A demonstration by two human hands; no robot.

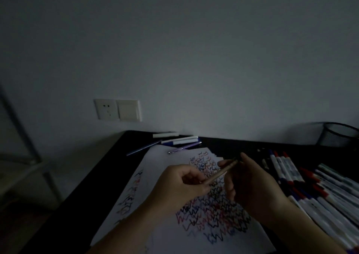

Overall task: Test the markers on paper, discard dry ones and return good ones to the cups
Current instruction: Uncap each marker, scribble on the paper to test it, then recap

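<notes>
Both hands hold one slim tan marker (pixel 219 173) above a white sheet of paper (pixel 155 232) covered in red, blue and black zigzag scribbles. My left hand (pixel 178 185) grips its lower end with curled fingers. My right hand (pixel 250 184) pinches its upper, dark end between thumb and fingers. The marker slants up to the right. Whether its cap is on, I cannot tell in the dim light.
Many white markers with red and blue caps (pixel 314 187) lie in rows at the right on the black desk (pixel 93 195). A mesh cup (pixel 339 135) stands at the back right. Several pens and markers (pixel 180 142) lie by the wall, under a wall socket (pixel 117 110).
</notes>
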